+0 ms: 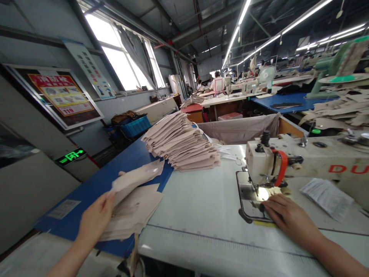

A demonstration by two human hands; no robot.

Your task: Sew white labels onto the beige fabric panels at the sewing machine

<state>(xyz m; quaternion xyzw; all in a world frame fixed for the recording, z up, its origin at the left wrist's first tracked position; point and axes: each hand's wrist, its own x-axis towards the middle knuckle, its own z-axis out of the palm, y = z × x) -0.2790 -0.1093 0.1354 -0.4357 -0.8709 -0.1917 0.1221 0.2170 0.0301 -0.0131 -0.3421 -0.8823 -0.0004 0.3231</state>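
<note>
My left hand (98, 211) pinches the near end of a beige fabric piece (138, 177), lifting it above a small pile of similar pieces (141, 206) on the blue board. My right hand (288, 217) is at the sewing machine (259, 161), its fingers bent together by the metal needle plate (249, 202) under the lit needle. Whatever those fingertips press or hold is too small or hidden to tell. A tall, leaning stack of beige fabric pieces (184, 142) lies behind, between both hands.
A ruler strip (207, 234) runs along the pale table's front. A crumpled white packet (327, 196) lies under the machine arm. Behind the table is a cloth-lined bin (245, 129). A green fan (328, 71) and more beige pieces (343, 109) are at the far right.
</note>
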